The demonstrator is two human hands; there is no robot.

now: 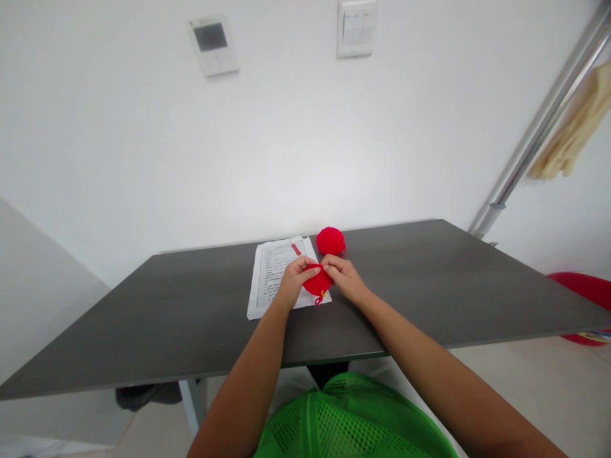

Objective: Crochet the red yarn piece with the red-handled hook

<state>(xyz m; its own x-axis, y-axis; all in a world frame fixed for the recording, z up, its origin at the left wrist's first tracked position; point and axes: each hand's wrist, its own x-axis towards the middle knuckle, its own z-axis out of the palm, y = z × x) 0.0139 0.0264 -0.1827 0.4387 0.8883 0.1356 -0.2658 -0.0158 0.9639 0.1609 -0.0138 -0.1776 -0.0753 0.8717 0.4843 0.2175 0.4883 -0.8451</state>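
Between my two hands is a small red crochet piece, with a yellow stitch marker and a red loop of yarn hanging at its lower edge. My left hand pinches its left side between thumb and fingers. On the other side, my right hand grips the upper right edge, fingers closed. Just beyond the hands rests a ball of red yarn. A crochet hook with a red handle lies on the printed paper, which is partly under my left hand.
The dark grey table meets a white wall with a panel and light switches. A green mesh bag or garment is below the near edge. At right are a metal pole, beige gloves and a red basin.
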